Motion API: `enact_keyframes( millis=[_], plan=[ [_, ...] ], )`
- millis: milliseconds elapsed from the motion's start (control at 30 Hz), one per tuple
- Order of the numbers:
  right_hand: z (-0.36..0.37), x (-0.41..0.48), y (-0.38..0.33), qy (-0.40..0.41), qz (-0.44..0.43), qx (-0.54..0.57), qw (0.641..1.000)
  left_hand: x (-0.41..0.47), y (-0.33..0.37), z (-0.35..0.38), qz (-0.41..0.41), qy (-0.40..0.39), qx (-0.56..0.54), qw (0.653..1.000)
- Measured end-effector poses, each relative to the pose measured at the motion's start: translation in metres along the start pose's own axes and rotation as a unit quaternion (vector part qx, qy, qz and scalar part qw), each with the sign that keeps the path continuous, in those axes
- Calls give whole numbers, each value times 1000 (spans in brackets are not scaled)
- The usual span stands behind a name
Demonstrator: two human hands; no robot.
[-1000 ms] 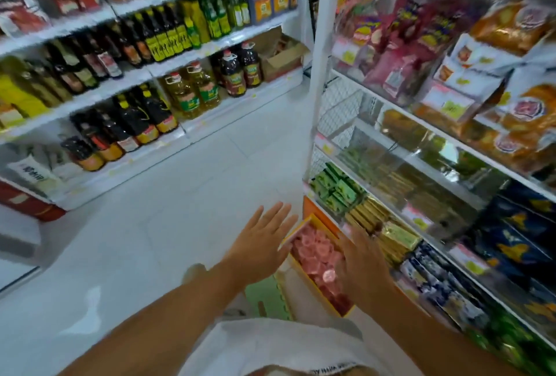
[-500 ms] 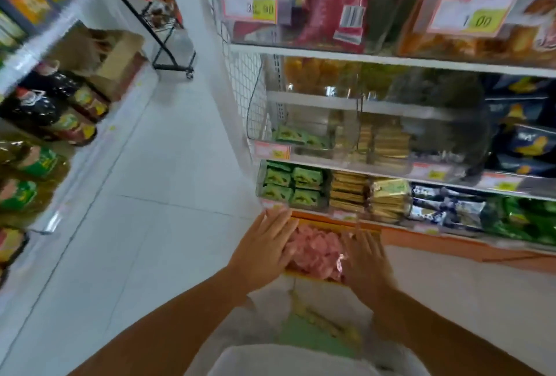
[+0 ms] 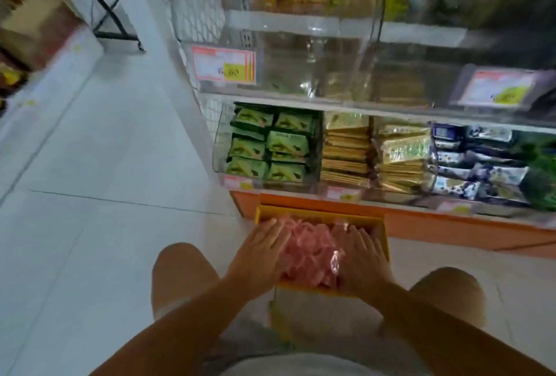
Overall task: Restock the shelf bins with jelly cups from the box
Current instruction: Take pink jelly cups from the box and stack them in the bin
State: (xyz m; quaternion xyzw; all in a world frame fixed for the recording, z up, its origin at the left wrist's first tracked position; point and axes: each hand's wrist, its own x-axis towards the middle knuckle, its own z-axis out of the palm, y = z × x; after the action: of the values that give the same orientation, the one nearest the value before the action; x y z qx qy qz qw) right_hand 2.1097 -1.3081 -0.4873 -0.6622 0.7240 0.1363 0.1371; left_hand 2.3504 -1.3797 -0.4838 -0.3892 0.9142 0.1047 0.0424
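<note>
Where the shelf's clear bins [image 3: 221, 141] of green and gold packets [image 3: 285, 147] stand just behind it, the yellow box [image 3: 319, 216] sits on the floor [image 3: 105, 225], heaped with glossy pink jelly cups [image 3: 310, 247]; left hand [image 3: 261, 250] and right hand [image 3: 361, 252] rest on them, fingers [image 3: 273, 228] straight.

- I have the left hand [image 3: 260, 253] reached forward and down, palm down, its fingers [image 3: 270, 232] straight and a little spread.
- The right hand [image 3: 362, 258] lies level with it, also palm down, fingers [image 3: 361, 238] straight and nothing curled.
- The two hands are near each other but not touching.
- The left forearm [image 3: 180, 324] and right forearm [image 3: 436, 324] are bare and angle inward from the lower edge of my view.
- The left knee [image 3: 180, 273] and right knee [image 3: 451, 294] are bent, one outside each arm.
</note>
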Motion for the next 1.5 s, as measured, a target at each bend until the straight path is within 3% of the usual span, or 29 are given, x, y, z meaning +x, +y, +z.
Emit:
enact_keyframes(
  millis=[133, 267, 467, 600, 667, 867, 1100, 1267, 1500],
  plan=[
    [52, 23, 0, 22, -7, 16, 1000, 23, 3, 62, 19, -30, 15, 999],
    [92, 39, 1, 65, 50, 70, 994, 43, 1, 105, -13, -54, 30, 998],
    [121, -10, 5, 106, 66, 151, 981, 1, 29, 106, 8, -15, 9, 1000],
    [125, -6, 11, 105, 102, 155, 977, -2, 22, 109, -47, -4, 19, 999],
    [128, -11, 5, 115, 102, 185, 971, -8, 28, 113, -36, -1, 0, 999],
    [144, 12, 7, 62, 96, 205, 972, 19, 36, 120, -9, 12, -3, 1000],
    [142, 61, -2, 77, 72, 198, 974, 71, 24, 147, -26, -19, -33, 999],
    [154, 90, -3, 30, 73, 159, 984, 99, 11, 156, 0, -32, 54, 998],
    [176, 91, 0, -14, 15, 118, 993, 112, -5, 177, -27, -85, -34, 995]
  ],
)
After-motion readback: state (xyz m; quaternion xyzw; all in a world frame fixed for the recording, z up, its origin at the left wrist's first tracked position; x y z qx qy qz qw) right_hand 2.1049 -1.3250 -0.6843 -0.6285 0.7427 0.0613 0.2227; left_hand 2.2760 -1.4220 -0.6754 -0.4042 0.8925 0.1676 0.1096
